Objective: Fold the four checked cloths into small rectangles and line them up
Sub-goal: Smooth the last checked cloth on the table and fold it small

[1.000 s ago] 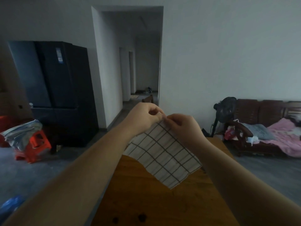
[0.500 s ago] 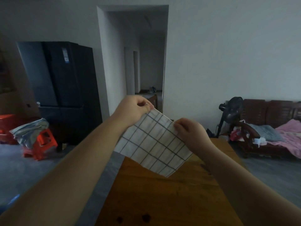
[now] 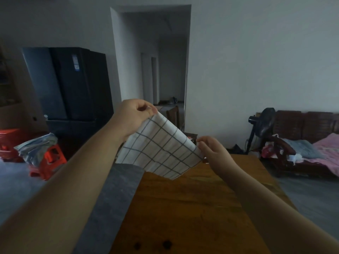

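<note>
Aloft: checked cloth (image 3: 161, 149) hung in the air, stretched on a slant, its lowest corner over the far end of the wood.
Left hand (image 3: 134, 116): pinched the cloth's upper corner, fingers curled, held higher.
Right hand (image 3: 212, 151): pinched the right-side corner, held lower.
Table (image 3: 192, 208): brown wood, beneath the cloth.
Background: dark fridge (image 3: 73, 83) at left, fan (image 3: 264, 121) and sofa (image 3: 302, 129) at right.

Left grip (image 3: 134, 116), right grip (image 3: 214, 152) bare; forearms (image 3: 82, 171) bare.
</note>
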Action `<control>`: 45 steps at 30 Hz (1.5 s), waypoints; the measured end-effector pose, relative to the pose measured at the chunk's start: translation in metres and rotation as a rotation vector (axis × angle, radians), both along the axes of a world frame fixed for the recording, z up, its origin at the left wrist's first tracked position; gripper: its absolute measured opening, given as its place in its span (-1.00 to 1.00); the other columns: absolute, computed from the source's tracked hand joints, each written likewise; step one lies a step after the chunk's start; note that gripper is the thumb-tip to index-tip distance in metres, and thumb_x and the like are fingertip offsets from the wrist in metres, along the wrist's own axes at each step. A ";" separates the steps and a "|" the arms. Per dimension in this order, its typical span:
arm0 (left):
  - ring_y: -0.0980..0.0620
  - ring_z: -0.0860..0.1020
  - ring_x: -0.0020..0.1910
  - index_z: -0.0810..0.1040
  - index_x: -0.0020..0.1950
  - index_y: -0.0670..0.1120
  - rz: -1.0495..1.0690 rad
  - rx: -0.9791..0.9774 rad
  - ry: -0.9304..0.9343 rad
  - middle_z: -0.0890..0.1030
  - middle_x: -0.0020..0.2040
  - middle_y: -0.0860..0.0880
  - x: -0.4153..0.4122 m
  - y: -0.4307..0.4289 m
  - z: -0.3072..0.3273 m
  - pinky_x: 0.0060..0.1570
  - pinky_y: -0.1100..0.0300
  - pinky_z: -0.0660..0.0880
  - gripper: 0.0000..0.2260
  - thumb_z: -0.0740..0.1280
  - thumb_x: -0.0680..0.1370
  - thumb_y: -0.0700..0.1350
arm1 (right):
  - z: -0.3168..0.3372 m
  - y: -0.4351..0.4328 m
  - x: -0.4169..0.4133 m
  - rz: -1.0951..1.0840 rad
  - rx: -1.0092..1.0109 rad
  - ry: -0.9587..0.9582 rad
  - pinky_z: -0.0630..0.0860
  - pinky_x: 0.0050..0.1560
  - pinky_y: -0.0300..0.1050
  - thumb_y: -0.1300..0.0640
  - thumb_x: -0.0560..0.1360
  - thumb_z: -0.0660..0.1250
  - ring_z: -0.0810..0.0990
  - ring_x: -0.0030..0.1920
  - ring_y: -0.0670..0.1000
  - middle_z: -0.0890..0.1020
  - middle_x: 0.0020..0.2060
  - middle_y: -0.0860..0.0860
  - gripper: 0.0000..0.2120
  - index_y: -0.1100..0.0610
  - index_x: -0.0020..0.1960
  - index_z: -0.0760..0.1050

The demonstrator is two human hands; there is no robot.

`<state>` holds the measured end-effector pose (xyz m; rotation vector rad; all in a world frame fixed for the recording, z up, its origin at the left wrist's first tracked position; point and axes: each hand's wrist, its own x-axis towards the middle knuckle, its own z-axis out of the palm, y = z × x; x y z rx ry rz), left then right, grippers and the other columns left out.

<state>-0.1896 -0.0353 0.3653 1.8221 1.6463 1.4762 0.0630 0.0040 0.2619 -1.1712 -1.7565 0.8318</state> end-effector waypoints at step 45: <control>0.09 0.61 0.00 0.65 -0.10 0.10 -0.009 -0.014 -0.127 0.68 -0.07 0.05 0.012 0.001 -0.046 0.04 0.14 0.52 -0.89 0.40 0.60 -0.08 | 0.001 -0.003 0.024 0.013 -0.303 0.828 0.61 0.09 -0.01 0.42 0.55 0.28 0.62 0.08 0.15 0.61 0.11 0.18 -0.75 0.23 0.17 0.55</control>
